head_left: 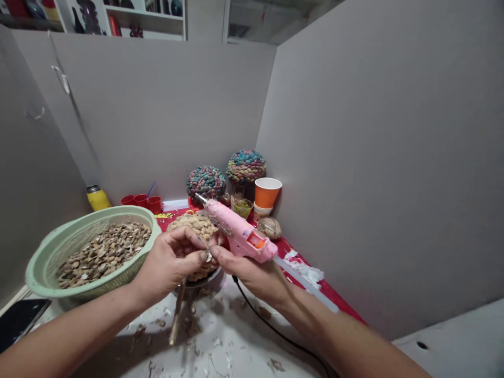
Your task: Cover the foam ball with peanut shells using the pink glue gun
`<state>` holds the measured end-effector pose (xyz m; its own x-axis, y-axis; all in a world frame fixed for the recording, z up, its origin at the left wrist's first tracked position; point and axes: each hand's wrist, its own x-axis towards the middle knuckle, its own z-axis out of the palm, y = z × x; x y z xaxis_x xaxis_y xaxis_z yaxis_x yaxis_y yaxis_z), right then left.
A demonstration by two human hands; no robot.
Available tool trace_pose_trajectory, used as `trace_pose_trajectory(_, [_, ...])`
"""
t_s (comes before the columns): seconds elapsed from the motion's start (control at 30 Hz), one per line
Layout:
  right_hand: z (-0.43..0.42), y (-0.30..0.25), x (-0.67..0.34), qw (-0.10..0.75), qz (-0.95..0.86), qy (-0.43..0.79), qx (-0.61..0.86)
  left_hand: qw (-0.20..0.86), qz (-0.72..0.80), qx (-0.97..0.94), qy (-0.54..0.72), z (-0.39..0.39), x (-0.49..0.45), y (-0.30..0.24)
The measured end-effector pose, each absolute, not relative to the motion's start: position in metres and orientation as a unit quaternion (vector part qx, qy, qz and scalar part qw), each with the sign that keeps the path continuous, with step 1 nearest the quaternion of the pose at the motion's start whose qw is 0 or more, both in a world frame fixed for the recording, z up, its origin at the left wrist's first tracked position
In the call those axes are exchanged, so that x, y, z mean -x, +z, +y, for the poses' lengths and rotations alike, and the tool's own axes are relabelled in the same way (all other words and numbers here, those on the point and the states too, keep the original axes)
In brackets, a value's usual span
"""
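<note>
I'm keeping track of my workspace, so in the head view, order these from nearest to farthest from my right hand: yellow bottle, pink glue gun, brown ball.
From your right hand:
1. Pink glue gun: held in it.
2. Brown ball: beyond, to the right.
3. Yellow bottle: far left, behind the green basket.

No word, brand, number or sign can be read here. The pink hot-glue gun [240,231] at the right hand [248,273] has a small bluish patch on its body — too blurred to tell whether it is lettering. Beyond that hand, the stacked paper cups [262,212] carry small, illegible marks. Past the left hand [167,262], the yellow marks [163,216] form no readable letters — nor does the smartphone [19,320] left of its forearm show any.
</note>
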<state>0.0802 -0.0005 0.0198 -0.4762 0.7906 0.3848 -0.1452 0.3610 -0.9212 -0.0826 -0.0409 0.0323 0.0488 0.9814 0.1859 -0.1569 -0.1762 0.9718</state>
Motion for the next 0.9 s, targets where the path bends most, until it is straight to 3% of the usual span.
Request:
trace_pose_trajectory(0.2, [0.016, -0.004, -0.101, 0.433, -0.597, 0.635, 0.229, 0.585, 0.379, -0.457, 0.553, -0.034, 0.091, 0.023])
trace_pose_trajectory(0.47, [0.049, -0.054, -0.151, 0.433, -0.57, 0.505, 0.482, 0.583, 0.4, -0.398, 0.585, -0.029, 0.107, 0.02])
trace_pose_trajectory(0.6, [0.061, -0.074, -0.165, 0.418, -0.548, 0.482, 0.541, 0.598, 0.404, -0.391, 0.571, -0.029, 0.108, 0.021])
trace_pose_trajectory(0.77, [0.048, -0.056, -0.164, 0.452, -0.545, 0.459, 0.537, 0.618, 0.401, -0.385, 0.556, -0.028, 0.109, 0.019])
trace_pose_trajectory(0.9, [0.021, -0.02, -0.144, 0.462, -0.605, 0.485, 0.43, 0.644, 0.387, -0.372, 0.545, -0.031, 0.108, 0.018])
